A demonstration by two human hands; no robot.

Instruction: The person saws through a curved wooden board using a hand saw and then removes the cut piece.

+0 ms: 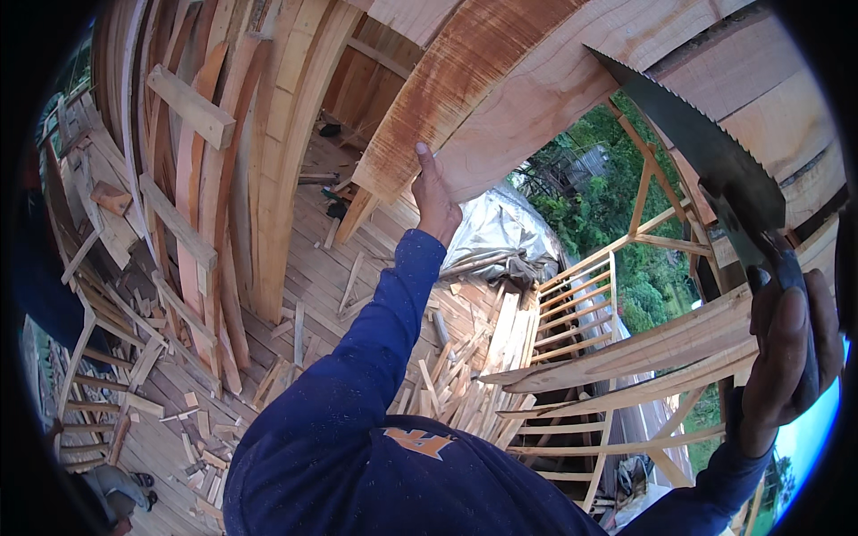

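Note:
My left hand [434,198] grips the lower end of a wide wooden board [527,103], thumb on its face and fingers hidden behind. The board is pale, with a brown-stained strip [447,98] along its left side; I cannot tell if the strip is a separate plank. At the right, my right hand [786,357] is closed round the dark handle of a handsaw [697,134]. The saw's toothed blade points up and left, its tip overlapping the board in view. Whether the teeth touch the wood cannot be made out.
Tall curved planks [277,161] stand at the left with short cross pieces nailed on. Offcuts [438,380] litter the plank floor. A silver sheet [500,232] lies beyond my left arm. Wooden ladder-like frames [576,308] and long boards [626,353] lie at the right. Another person's foot [143,487] shows lower left.

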